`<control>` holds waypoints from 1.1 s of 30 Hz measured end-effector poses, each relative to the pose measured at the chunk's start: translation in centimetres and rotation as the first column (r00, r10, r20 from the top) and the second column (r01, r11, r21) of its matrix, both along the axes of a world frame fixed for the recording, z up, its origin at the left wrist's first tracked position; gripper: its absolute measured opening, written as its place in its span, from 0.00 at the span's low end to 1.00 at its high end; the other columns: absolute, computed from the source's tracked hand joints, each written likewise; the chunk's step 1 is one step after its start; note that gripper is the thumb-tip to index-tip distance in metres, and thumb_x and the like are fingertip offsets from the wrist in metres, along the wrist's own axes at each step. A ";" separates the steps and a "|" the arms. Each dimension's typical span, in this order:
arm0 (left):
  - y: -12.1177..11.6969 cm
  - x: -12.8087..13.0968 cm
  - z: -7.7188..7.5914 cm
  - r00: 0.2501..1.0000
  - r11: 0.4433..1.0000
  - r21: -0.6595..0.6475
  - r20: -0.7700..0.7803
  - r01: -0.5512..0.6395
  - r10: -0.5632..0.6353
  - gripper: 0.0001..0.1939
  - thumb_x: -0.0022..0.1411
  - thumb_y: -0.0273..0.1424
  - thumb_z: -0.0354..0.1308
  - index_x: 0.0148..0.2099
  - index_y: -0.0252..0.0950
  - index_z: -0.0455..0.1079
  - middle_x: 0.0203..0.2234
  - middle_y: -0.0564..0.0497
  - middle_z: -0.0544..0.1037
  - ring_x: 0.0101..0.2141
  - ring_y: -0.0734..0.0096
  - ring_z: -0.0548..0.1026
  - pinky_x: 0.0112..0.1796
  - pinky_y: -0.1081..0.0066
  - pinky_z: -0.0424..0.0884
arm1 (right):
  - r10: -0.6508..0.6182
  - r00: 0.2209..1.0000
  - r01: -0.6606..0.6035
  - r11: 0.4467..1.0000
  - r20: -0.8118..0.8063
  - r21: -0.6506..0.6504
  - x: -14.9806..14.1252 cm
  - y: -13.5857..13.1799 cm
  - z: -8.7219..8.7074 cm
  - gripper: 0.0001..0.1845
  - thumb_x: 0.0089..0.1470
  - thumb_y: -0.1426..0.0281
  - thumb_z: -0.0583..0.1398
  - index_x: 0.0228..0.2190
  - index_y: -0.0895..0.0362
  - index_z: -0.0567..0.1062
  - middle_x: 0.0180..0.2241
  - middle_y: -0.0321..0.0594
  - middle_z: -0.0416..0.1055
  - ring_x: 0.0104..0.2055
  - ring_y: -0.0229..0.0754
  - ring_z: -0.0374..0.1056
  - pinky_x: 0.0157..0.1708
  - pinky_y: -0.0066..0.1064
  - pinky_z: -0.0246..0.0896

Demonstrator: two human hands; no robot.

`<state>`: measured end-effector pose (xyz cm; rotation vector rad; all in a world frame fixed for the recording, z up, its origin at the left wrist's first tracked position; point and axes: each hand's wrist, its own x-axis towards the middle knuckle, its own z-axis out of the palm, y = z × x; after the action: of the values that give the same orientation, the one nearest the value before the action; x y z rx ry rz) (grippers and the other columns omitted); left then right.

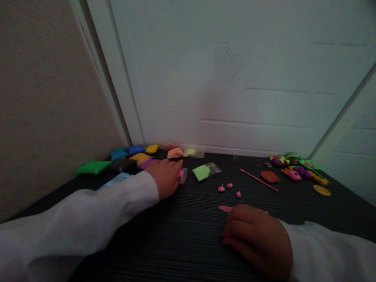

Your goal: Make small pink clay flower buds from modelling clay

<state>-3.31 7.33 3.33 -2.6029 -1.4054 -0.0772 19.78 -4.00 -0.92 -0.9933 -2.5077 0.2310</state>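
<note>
My left hand [167, 177] reaches to the left middle of the table, its fingers stretched out over a small clear bag with pink clay [182, 176]. The bag shows only partly past the fingers, and the thumb is hidden. My right hand [258, 239] rests at the near right with its fingers curled together; whatever they may hold is hidden. Just behind it lies a flat pink modelling tool [225, 209], partly covered by the hand. Three small pink clay flower buds [221, 188] with green bits sit beyond the tool.
A bag of light green clay [202, 172] lies mid-table. Coloured clay packets, including a green one [94, 167], line the left and back. A thin pink stick [258, 180], a red-orange clay piece [269, 176] and clay figures [293, 173] lie right. A white panel [188, 78] stands behind.
</note>
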 end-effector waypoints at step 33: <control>-8.9 4.2 -4.0 0.341 0.219 -0.644 0.627 0.733 0.701 0.10 0.57 0.28 0.53 0.42 0.31 0.69 0.29 0.49 0.75 0.23 0.80 0.71 0.25 0.78 0.67 | -0.071 0.996 0.074 0.996 -0.052 0.049 2.1 -1.2 0.0 0.18 0.50 0.79 0.53 0.43 0.56 0.69 0.39 0.42 0.70 0.43 0.41 0.63 0.43 0.36 0.59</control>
<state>0.91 -1.60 -0.67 -3.9463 -2.3513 -1.7091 21.91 -5.19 -0.90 -1.0425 -2.4152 0.1669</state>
